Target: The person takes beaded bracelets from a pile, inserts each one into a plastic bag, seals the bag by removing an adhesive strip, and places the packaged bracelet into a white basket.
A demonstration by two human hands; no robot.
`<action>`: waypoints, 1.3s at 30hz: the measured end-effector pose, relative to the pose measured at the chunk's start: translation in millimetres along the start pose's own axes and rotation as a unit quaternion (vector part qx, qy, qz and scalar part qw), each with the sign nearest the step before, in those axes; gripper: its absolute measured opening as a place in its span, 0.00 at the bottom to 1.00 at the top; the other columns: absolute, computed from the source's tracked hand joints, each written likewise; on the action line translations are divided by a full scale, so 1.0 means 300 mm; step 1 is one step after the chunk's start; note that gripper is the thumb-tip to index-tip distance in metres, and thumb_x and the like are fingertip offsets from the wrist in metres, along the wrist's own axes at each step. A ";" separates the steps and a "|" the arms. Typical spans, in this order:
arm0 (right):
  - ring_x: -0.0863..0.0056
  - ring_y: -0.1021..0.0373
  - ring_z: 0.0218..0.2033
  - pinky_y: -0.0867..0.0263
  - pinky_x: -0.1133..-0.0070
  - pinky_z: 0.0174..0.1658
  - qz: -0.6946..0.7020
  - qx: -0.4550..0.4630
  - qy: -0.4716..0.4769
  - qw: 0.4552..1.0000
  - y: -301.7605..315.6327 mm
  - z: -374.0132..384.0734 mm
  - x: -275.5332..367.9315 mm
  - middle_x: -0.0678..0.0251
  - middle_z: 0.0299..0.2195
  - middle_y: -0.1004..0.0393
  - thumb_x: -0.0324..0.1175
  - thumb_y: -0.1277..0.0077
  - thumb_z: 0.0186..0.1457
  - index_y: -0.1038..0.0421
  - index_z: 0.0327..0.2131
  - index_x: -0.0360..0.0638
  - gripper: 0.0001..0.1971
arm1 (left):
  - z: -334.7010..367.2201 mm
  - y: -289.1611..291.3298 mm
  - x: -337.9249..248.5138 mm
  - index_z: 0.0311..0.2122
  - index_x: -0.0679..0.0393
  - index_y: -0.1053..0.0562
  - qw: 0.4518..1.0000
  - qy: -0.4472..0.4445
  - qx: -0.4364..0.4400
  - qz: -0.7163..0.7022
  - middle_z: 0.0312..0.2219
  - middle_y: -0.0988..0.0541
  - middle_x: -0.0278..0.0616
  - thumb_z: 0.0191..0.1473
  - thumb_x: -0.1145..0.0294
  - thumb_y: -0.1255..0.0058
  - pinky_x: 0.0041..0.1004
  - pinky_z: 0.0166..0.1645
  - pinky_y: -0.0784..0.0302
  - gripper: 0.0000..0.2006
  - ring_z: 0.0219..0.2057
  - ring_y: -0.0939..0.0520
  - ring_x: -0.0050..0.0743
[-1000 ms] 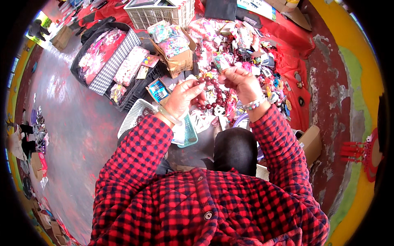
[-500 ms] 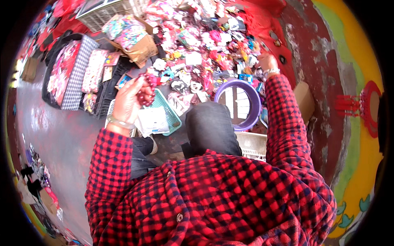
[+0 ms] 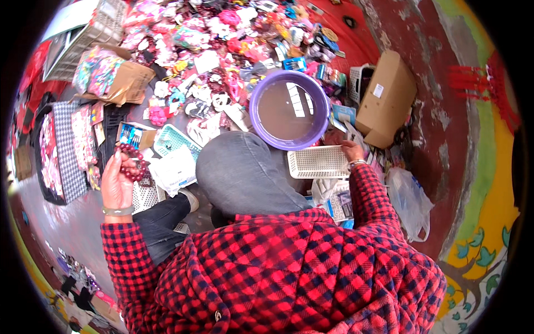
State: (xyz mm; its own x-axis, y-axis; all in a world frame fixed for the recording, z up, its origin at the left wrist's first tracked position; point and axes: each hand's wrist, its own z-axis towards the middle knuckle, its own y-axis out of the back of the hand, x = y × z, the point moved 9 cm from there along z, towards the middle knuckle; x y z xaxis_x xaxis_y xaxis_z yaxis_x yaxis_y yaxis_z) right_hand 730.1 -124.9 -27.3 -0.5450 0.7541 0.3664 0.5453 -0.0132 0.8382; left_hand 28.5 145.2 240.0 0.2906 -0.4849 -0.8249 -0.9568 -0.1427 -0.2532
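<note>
My left hand [image 3: 117, 186], raised at the left, pinches a loop of dark red round beads [image 3: 133, 168]. The beads hang over its fingers above a white perforated basket [image 3: 146, 199] on the floor. At the right, my right hand [image 3: 352, 151] has its fingers closed on the right end of a white plastic basket [image 3: 317, 162] with a latticed bottom. That basket sits just in front of a purple basin [image 3: 255, 106], whose brownish inside shows window reflections. My bent knee [image 3: 236, 167] in dark jeans stands between the hands.
A heap of hair accessories [image 3: 222, 50] spreads across the far floor. A green basket [image 3: 167, 139] and white packet [image 3: 173, 170] lie left of my knee. Cardboard boxes [image 3: 386, 100] and a clear plastic bag [image 3: 409, 203] are at the right. An open black bag [image 3: 53, 156] stands left.
My right hand has come back from the heap's right side to the white basket. My left hand still holds the beads, now lower and further left. The view has shifted.
</note>
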 end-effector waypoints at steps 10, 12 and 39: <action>0.68 0.28 0.32 0.34 0.77 0.37 0.080 -0.199 -0.052 0.975 0.264 -0.223 -0.109 0.59 0.29 0.25 0.36 0.52 0.41 0.27 0.36 0.42 0.15 | 0.061 0.007 0.028 0.33 0.60 0.31 1.000 -0.009 0.014 -0.004 0.24 0.27 0.37 0.56 0.65 0.57 0.22 0.30 0.30 0.09 0.26 0.26 0.21; 0.63 0.29 0.35 0.35 0.75 0.40 0.042 -0.175 -0.057 0.982 0.257 -0.161 -0.102 0.56 0.33 0.26 0.39 0.49 0.40 0.29 0.40 0.43 0.20 | 0.058 -0.018 0.025 0.32 0.59 0.31 1.000 -0.007 0.014 0.007 0.24 0.27 0.37 0.56 0.65 0.57 0.21 0.29 0.31 0.09 0.25 0.26 0.21; 0.65 0.40 0.51 0.45 0.67 0.54 0.601 0.425 0.373 0.565 0.457 -0.868 1.974 0.59 0.52 0.41 0.44 0.64 0.57 0.46 0.54 0.39 0.25 | -0.293 -0.040 -0.276 0.38 0.61 0.30 0.881 -0.175 0.165 -0.409 0.41 0.27 0.49 0.54 0.60 0.59 0.43 0.48 0.33 0.15 0.45 0.28 0.46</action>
State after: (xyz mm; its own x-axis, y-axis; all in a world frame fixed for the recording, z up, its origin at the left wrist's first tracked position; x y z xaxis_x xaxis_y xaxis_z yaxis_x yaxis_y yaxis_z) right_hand 316.4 149.0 409.9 0.6001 0.0452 0.7986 0.7431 0.3382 -0.5775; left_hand 15.4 111.2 355.9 0.9203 -0.0334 -0.3897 -0.3908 -0.0349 -0.9198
